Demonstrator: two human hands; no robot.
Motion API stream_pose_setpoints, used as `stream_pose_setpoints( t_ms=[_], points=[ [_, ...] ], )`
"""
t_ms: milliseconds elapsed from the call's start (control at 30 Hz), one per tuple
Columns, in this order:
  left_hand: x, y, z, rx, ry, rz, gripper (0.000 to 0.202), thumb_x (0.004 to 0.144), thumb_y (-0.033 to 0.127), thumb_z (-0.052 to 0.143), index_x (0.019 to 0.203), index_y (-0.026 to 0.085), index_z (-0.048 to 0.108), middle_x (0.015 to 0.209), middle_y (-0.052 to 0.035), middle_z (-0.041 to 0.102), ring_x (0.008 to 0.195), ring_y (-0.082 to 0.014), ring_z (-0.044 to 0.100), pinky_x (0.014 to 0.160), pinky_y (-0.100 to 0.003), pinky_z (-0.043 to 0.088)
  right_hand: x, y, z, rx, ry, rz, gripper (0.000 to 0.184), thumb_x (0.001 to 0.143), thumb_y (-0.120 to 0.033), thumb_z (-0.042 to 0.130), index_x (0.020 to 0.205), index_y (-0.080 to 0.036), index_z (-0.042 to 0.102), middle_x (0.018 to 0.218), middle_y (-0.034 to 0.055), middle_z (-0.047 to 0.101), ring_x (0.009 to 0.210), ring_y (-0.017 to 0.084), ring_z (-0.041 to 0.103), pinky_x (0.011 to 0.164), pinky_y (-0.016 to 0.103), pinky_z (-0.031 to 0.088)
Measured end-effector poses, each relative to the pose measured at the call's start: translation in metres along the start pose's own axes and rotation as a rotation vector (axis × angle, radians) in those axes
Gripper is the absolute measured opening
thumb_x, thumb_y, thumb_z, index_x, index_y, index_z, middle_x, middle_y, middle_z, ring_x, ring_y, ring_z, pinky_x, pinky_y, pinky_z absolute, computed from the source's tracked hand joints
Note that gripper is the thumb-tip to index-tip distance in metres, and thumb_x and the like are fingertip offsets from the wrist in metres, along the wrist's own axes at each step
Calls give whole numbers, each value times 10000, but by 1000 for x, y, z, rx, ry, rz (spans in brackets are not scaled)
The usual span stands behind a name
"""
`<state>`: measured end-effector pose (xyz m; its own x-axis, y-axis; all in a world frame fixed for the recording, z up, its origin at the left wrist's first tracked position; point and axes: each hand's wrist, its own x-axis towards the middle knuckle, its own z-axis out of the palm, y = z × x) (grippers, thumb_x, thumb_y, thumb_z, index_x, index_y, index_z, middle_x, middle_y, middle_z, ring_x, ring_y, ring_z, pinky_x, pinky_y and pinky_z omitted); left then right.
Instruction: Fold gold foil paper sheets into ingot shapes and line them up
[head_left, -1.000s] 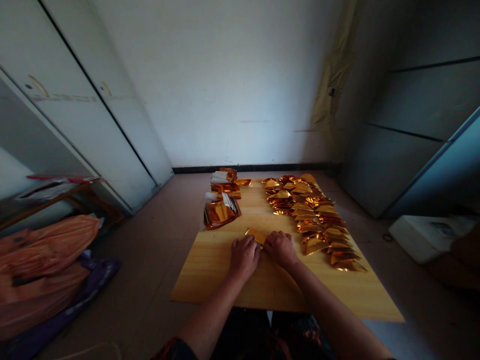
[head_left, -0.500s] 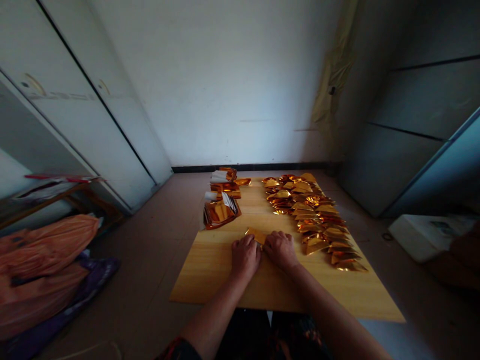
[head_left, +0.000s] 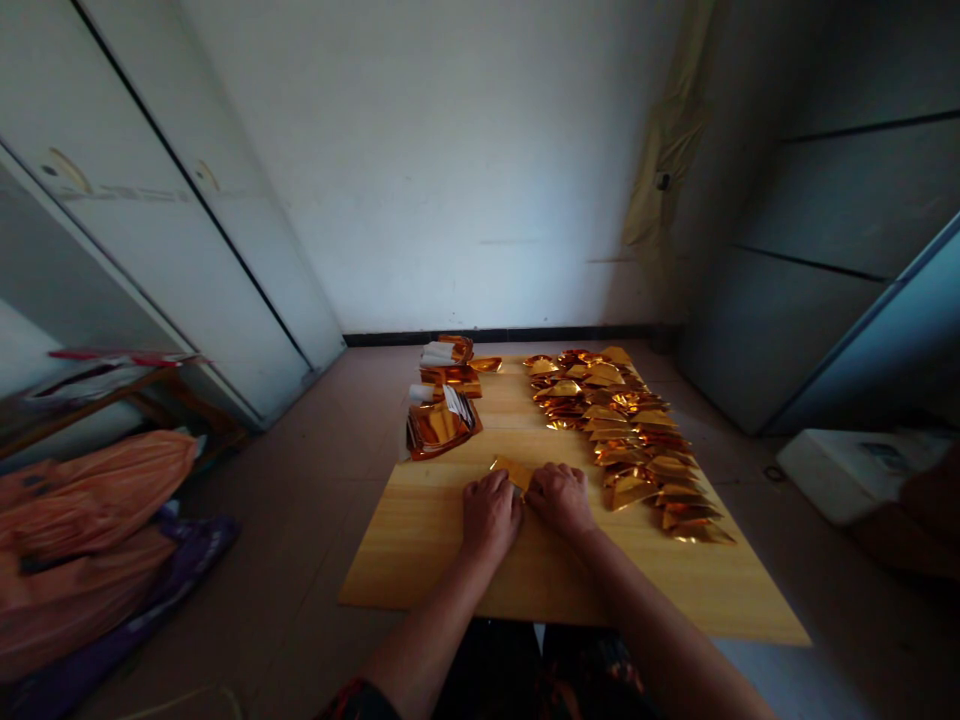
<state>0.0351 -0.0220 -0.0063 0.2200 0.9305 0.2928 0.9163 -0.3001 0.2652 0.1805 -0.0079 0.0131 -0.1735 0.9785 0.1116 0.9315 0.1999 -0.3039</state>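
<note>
My left hand (head_left: 489,512) and my right hand (head_left: 561,497) rest side by side on a wooden board (head_left: 435,560), fingers curled. Both pinch a small sheet of gold foil paper (head_left: 512,470) that pokes out beyond the knuckles. A long heap of folded gold foil pieces (head_left: 630,440) runs along the board's right side, just right of my right hand. Stacks of unfolded gold foil sheets (head_left: 441,425) lie beyond my left hand, with more stacks (head_left: 450,365) at the far edge.
The board lies low over a tiled floor (head_left: 315,480). White cabinet doors (head_left: 150,230) stand at left, orange plastic bags (head_left: 90,520) on the floor at near left. A white box (head_left: 855,470) sits at right beside grey panels.
Both hands have shifted very slightly on the foil sheet; nothing else has moved.
</note>
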Motion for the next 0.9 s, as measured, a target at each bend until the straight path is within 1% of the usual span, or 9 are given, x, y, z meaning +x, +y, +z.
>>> stream_pose_setpoints(
  t_ms=[100, 233, 333, 467, 533, 600, 700, 800, 900],
  points=[
    [0, 0, 1, -7, 1, -1, 148, 817, 179, 526, 949, 204, 588, 1160, -75, 621, 1083, -231, 563, 896, -416, 411, 0, 0, 1, -2, 21, 18, 82, 804, -258, 571, 790, -224, 645, 884, 21, 646, 889, 183, 538, 792, 313, 270],
    [1, 0, -1, -4, 13, 3, 139, 818, 178, 524, 943, 213, 573, 1116, -71, 628, 1052, -224, 566, 879, -396, 411, 0, 1, 0, 3, 13, 39, 131, 807, -201, 531, 810, -231, 658, 903, 20, 661, 895, 174, 558, 798, 295, 282],
    [0, 1, -2, 5, 15, -4, 159, 826, 185, 516, 977, 214, 555, 1066, -66, 632, 1022, -221, 566, 859, -385, 409, 1, 2, 0, 23, -1, 37, 161, 794, -171, 528, 819, -246, 668, 907, 12, 669, 912, 171, 567, 802, 289, 286],
    [0, 2, -2, 18, 7, 12, 130, 841, 193, 498, 956, 226, 549, 1008, -53, 627, 988, -215, 562, 836, -371, 401, 2, 2, 2, 9, 4, 51, 152, 810, -204, 528, 822, -249, 672, 897, 17, 670, 897, 177, 570, 800, 301, 289],
    [0, 0, -2, 21, -5, 27, 141, 837, 172, 499, 946, 238, 559, 1031, -48, 623, 1002, -213, 556, 839, -372, 392, 2, 2, 2, 3, 12, 51, 133, 814, -240, 540, 836, -248, 670, 893, 21, 661, 895, 184, 565, 802, 308, 292],
    [2, -3, -1, 17, -32, 40, 190, 821, 140, 507, 957, 254, 576, 1103, -44, 614, 1039, -215, 546, 852, -386, 381, 1, 3, 2, 4, 17, 25, 132, 818, -261, 550, 866, -252, 672, 909, 27, 645, 904, 186, 554, 799, 307, 297],
    [8, -12, -2, 2, -69, 68, 240, 803, 112, 514, 945, 281, 608, 1192, -20, 595, 1099, -218, 524, 892, -429, 353, -4, 4, 2, -9, 24, -67, 145, 839, -263, 542, 887, -259, 680, 982, 37, 622, 938, 187, 527, 789, 299, 305],
    [16, -20, -4, 1, -45, 125, 251, 803, 103, 512, 915, 290, 637, 1207, -6, 593, 1144, -217, 492, 928, -445, 327, -9, 5, 2, -14, 38, -164, 165, 868, -258, 514, 890, -263, 677, 1022, 29, 614, 976, 189, 498, 810, 301, 307],
    [22, -25, -8, 39, -31, 204, 243, 805, 98, 508, 877, 272, 661, 1206, -21, 590, 1125, -227, 485, 891, -426, 343, -13, 4, 4, 0, 29, -204, 171, 874, -242, 506, 915, -258, 671, 1005, 29, 616, 979, 184, 488, 837, 301, 306]
  ],
)
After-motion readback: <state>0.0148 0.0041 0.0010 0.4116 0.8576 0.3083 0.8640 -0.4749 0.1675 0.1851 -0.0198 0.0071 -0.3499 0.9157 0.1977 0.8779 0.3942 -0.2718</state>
